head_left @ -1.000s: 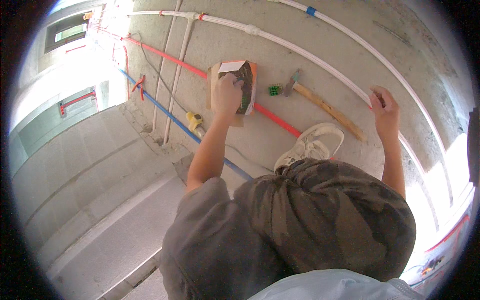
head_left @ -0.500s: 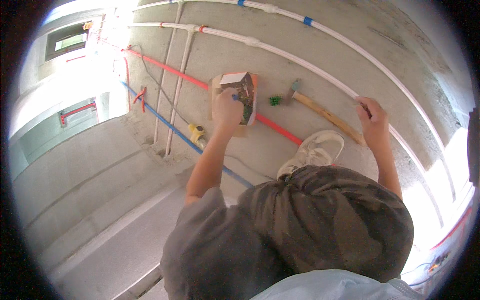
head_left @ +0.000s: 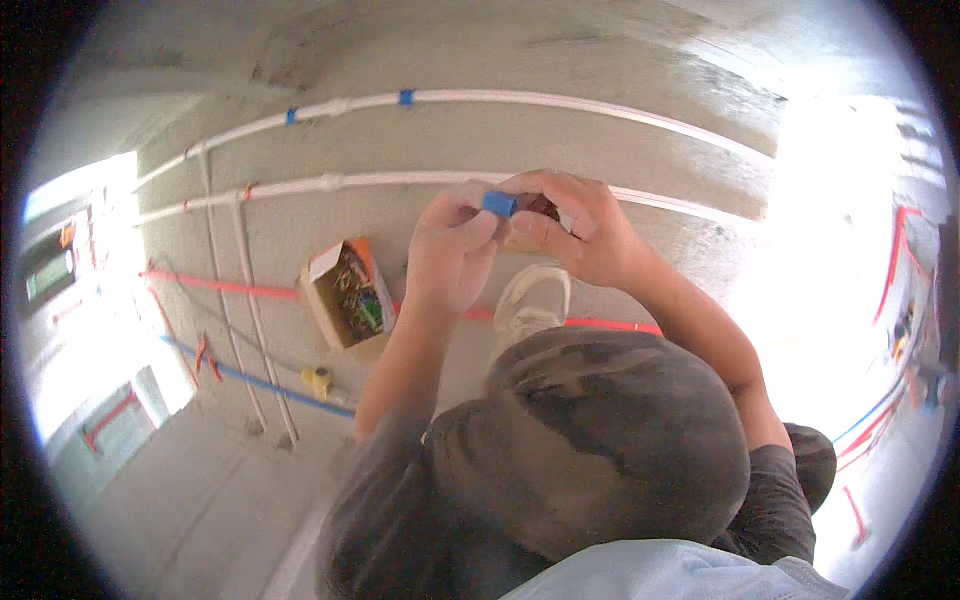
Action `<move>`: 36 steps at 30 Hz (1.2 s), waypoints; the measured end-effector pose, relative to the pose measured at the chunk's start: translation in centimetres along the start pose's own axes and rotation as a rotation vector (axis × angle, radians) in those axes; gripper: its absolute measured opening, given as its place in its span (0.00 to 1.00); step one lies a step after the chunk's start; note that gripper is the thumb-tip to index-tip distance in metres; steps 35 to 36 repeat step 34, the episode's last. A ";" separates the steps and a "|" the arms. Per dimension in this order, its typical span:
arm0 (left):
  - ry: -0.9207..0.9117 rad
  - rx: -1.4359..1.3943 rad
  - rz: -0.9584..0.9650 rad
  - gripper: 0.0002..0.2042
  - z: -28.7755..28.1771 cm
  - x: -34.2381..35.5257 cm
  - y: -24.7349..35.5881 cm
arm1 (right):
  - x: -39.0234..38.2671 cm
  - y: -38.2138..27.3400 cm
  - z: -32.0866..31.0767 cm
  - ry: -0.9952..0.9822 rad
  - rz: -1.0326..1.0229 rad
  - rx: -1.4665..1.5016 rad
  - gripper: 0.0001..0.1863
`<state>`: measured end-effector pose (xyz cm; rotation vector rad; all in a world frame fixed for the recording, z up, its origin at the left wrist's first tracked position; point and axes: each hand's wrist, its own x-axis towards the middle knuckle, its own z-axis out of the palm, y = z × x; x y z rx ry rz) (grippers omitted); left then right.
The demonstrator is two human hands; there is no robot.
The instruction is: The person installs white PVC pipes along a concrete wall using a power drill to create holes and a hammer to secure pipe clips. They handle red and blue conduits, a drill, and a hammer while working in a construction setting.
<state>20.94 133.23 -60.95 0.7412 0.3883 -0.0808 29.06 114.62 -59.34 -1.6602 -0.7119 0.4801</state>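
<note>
A small blue pipe clip is pinched between the thumb and fingers of my left hand, raised in front of the wall. My right hand meets it from the right, its thumb and forefinger at the clip's edge. Something small and dark brown sits in the curl of my right fingers, too hidden to name. Left of my hands stands an open cardboard box with many small brown pieces and some green ones inside. Behind my right hand a bit of the hammer's wooden handle shows.
Two white pipes run across beyond my hands, the farther bearing blue clips. A red pipe passes behind the box; a blue pipe and a yellow connector lie nearer. My shoe is below my hands.
My left hand has come out of the box with the blue clip and moved right. My right hand has moved left to meet it. The view has swung to the right.
</note>
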 end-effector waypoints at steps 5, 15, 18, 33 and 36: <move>-0.279 1.499 0.566 0.11 -1.8 2.2 -2.2 | -2.2 0.4 -3.3 0.160 0.036 0.103 0.14; 0.023 1.182 0.496 0.11 -4.4 3.8 0.0 | -1.4 0.3 -1.1 0.147 -0.273 -0.469 0.14; 0.007 1.095 0.567 0.11 -4.3 4.0 0.9 | -0.7 -0.6 -0.4 0.188 -0.325 -0.542 0.16; -0.330 0.979 0.877 0.18 -2.8 4.9 -3.5 | 1.4 7.4 1.1 0.867 -0.803 -0.268 0.15; -0.305 1.000 0.904 0.18 -3.4 4.8 -2.3 | 2.9 7.6 2.0 0.853 -0.831 -0.238 0.15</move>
